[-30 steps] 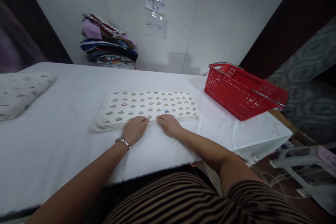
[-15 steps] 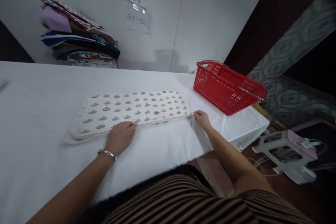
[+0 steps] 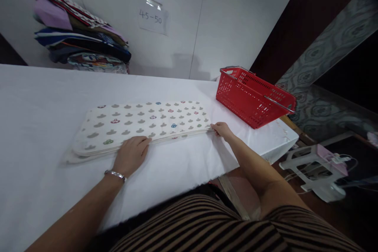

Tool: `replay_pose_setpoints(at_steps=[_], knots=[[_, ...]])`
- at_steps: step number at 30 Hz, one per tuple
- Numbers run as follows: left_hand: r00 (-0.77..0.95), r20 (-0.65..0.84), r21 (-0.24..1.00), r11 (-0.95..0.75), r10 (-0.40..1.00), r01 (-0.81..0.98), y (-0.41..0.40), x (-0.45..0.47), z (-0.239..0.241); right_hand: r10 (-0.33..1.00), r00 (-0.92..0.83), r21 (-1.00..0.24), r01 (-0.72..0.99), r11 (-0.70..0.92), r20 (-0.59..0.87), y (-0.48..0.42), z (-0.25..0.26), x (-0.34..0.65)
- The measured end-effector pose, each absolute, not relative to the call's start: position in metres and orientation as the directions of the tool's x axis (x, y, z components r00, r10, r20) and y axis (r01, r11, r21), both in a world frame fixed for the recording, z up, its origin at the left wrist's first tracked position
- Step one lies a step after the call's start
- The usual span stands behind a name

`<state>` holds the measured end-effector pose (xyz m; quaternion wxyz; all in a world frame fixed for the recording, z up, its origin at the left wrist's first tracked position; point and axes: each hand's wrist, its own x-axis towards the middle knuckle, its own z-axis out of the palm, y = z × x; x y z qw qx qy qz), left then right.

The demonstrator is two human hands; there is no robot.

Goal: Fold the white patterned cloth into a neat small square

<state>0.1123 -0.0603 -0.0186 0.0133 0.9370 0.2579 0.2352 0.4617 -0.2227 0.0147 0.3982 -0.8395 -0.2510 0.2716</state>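
Note:
A folded white cloth (image 3: 141, 124) printed with small grey and coloured shapes lies flat on the white table (image 3: 44, 98). My left hand (image 3: 130, 155), a bracelet on its wrist, rests palm down with fingers stretched on the cloth's near edge. My right hand (image 3: 222, 130) is at the cloth's near right corner, fingers curled and pinching that corner.
A red plastic basket (image 3: 254, 96) stands at the table's right end. A stack of folded fabrics (image 3: 79, 43) leans against the white wall at the back left, paper notes (image 3: 150, 4) taped beside it. A white and pink appliance (image 3: 319, 167) sits on the floor at right.
My right hand slid from the middle of the cloth's near edge out to its right corner. The left hand stayed on the near edge. The view swung to the right.

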Motion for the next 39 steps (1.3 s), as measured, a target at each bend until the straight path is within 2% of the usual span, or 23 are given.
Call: replay_pose_setpoints(at_steps=[12, 20, 30, 39], knots=[[0.768, 0.427, 0.13, -0.873, 0.477, 0.47, -0.059, 0.113, -0.02, 0.628, 0.705, -0.71, 0.253, -0.657, -0.33, -0.213, 0.014, 0.473], [0.758, 0.429, 0.169, -0.868, 0.492, 0.467, -0.06, 0.112, -0.019, 0.603, 0.715, -0.616, 0.306, -0.726, -0.355, -0.213, 0.007, 0.477], [0.749, 0.44, 0.189, -0.867, 0.495, 0.461, -0.06, 0.112, -0.02, 0.612, 0.696, -0.636, 0.286, -0.716, -0.376, -0.208, 0.008, 0.474], [0.77, 0.438, 0.145, -0.881, 0.465, 0.45, -0.061, 0.113, -0.018, 0.627, 0.701, -0.673, 0.284, -0.683, -0.34, -0.207, 0.016, 0.491]])
